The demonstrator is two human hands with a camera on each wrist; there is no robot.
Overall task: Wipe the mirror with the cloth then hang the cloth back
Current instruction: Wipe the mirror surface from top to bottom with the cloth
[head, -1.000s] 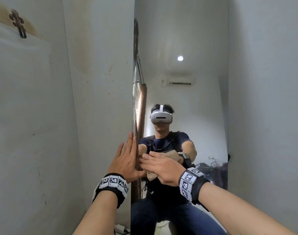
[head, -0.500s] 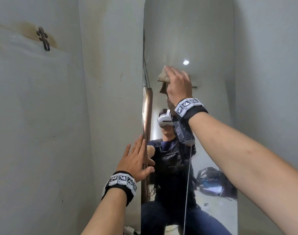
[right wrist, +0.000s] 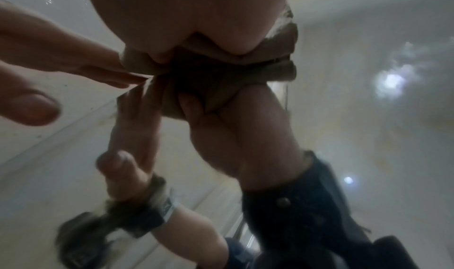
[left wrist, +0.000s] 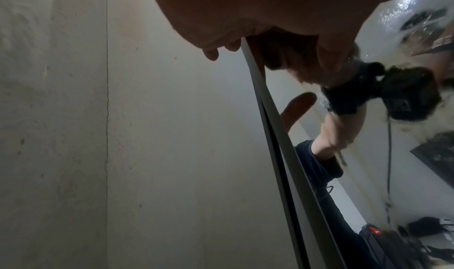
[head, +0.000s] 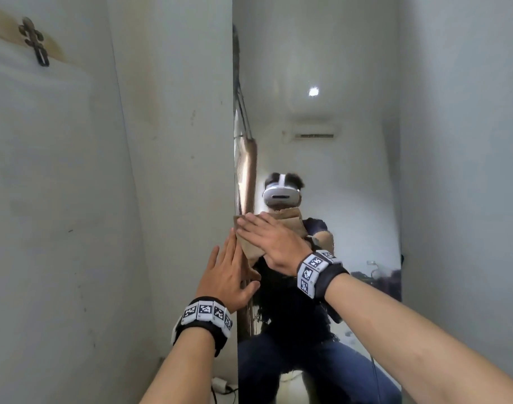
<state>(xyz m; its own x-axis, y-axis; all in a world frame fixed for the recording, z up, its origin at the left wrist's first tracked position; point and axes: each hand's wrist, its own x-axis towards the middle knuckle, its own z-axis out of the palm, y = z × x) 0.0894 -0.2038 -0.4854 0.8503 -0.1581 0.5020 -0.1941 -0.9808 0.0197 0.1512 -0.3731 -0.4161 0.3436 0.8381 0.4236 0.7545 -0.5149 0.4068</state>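
Note:
A tall frameless mirror [head: 336,158] leans in the corner between two white walls and reflects a person. My right hand [head: 266,240] lies flat with straight fingers on a beige cloth [head: 249,249] and presses it against the glass near the mirror's left edge. In the right wrist view the cloth [right wrist: 277,67] is bunched under my palm [right wrist: 191,11]. My left hand [head: 226,275] rests just below, fingers straight along the mirror's left edge [left wrist: 270,118] and thumb spread over the glass. A dark metal hook [head: 33,42] sits high on the left wall, with nothing hanging on it.
White walls close in on the left and right of the mirror. A white plug block with a dark cable [head: 220,384] lies on the floor at the mirror's lower left corner. The left hand's fingers [right wrist: 36,59] also show in the right wrist view.
Half a second ago my right hand held the cloth high on the mirror; it has swept down and left to just above my left hand. The left hand has stayed on the edge.

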